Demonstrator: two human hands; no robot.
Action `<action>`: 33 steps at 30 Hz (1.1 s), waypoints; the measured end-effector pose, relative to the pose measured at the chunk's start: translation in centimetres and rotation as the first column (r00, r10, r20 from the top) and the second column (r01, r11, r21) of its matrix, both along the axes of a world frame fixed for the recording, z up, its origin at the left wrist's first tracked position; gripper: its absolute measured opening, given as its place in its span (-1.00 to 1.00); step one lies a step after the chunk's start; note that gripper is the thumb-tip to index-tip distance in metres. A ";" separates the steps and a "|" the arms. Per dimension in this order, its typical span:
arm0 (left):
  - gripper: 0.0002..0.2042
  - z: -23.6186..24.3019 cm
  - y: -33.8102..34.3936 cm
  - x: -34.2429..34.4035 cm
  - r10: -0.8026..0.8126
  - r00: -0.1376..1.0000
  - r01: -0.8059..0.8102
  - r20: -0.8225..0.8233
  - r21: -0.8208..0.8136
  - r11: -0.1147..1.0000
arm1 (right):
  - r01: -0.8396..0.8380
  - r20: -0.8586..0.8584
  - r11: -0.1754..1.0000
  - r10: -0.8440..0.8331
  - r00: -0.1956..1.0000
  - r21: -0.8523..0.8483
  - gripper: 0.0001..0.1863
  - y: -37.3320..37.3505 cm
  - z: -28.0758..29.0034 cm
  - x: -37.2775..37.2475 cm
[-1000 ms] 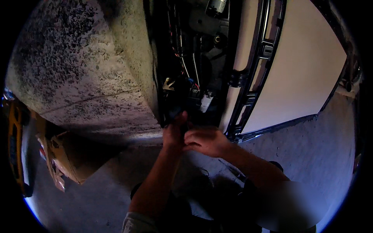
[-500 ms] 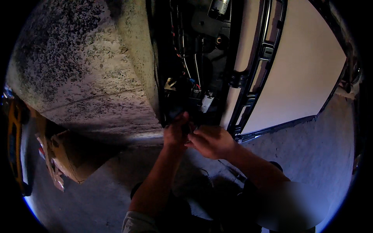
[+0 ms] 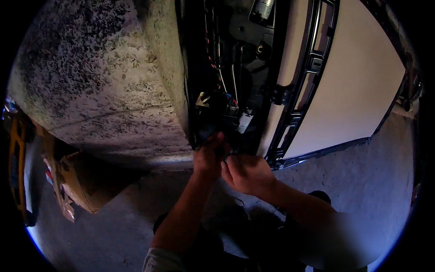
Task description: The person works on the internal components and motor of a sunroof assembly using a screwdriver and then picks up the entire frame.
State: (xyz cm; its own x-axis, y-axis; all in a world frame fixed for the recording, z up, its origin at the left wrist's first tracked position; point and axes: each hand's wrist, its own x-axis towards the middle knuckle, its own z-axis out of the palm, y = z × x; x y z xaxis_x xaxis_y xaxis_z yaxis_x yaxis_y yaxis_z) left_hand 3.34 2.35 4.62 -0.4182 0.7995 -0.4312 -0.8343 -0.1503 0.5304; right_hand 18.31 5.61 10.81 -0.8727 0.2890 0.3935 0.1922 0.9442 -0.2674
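Left hand [image 3: 208,158] and right hand [image 3: 252,173] are curled close together at the lower end of the housing [image 3: 241,31], beside the panel [image 3: 351,75]; what they grip, if anything, cannot be told. Marks on the cylinder [image 3: 262,10] are too small to read.

1. Upper left of the frame: a large block [image 3: 104,81]; below it, at lower left, a cardboard box [image 3: 95,181] on the floor [image 3: 358,167].
2. Upper centre: an open recess [image 3: 226,27], right beside the block, with wires [image 3: 222,78] in its left part, one cylinder [image 3: 263,9] at the top and a second cylinder [image 3: 245,121] near the lower end.
3. Upper right: a broad panel [image 3: 349,81], with a slotted strip [image 3: 315,62] along its left side.
4. Centre: the left hand [image 3: 208,158] at the recess's lower end, the right hand [image 3: 249,172] just to its right (any contact is too dark to tell).
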 end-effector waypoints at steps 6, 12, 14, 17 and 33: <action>-0.90 -0.9 -0.2 -0.6 -0.067 0.998 0.067 0.006 0.052 0.996 | -0.200 -0.176 -0.072 -0.258 0.950 -0.977 -0.79 -2.0 -2.4 0.0; -0.87 -0.5 -0.2 -0.6 -0.073 0.997 0.074 -0.013 0.043 0.996 | -0.425 -0.336 -0.690 -0.271 0.902 -0.586 -0.77 -1.2 -4.1 -0.1; -0.86 -0.5 0.2 -0.3 -0.059 0.998 0.059 0.001 -0.031 0.998 | -0.397 -0.343 -0.731 -0.234 0.910 -0.555 -0.73 -0.7 -5.4 0.0; -0.86 -1.4 -0.5 -1.2 -0.102 0.990 0.101 0.098 0.020 0.995 | -0.057 -0.057 0.009 -0.041 0.998 -0.998 -0.73 1.0 -3.5 0.2; -0.93 -2.3 -0.3 -0.9 -0.138 0.989 0.145 -0.057 0.160 0.976 | -0.361 -0.237 0.933 0.352 0.906 0.006 -0.71 4.2 -4.0 -0.3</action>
State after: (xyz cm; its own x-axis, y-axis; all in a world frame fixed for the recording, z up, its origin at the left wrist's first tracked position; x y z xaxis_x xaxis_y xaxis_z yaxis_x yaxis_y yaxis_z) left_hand 2.46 2.06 2.35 -0.3119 0.9099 -0.2734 -0.8291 -0.1201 0.5461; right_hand 17.96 9.83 6.81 -0.8067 -0.0056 0.5909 -0.2262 0.9267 -0.3001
